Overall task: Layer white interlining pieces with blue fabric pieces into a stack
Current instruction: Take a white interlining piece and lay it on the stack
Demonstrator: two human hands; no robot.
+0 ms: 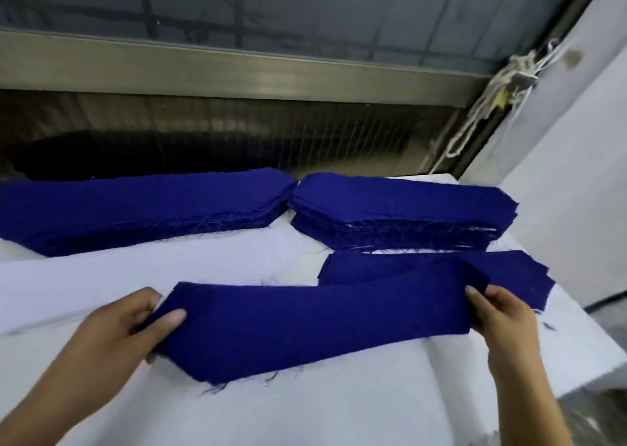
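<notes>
A long blue fabric piece (pixel 305 323) with pointed ends is stretched between both hands just above the white table. My left hand (pixel 122 330) pinches its left end, thumb on top. My right hand (pixel 502 320) grips its right end. Behind the right end lies a low stack of blue pieces (pixel 509 269) with a thin white edge showing under it. Two thick piles of blue pieces sit further back: one at the left (pixel 135 208), one at the right (pixel 400 214). A long white strip (pixel 152 265), possibly interlining, lies across the table under the held piece.
The white table surface (pixel 339 405) ends at the right edge (pixel 576 367). A metal rail and dark slatted opening (pixel 237 133) run along the back. White cords (pixel 492 106) hang at the back right beside a white panel.
</notes>
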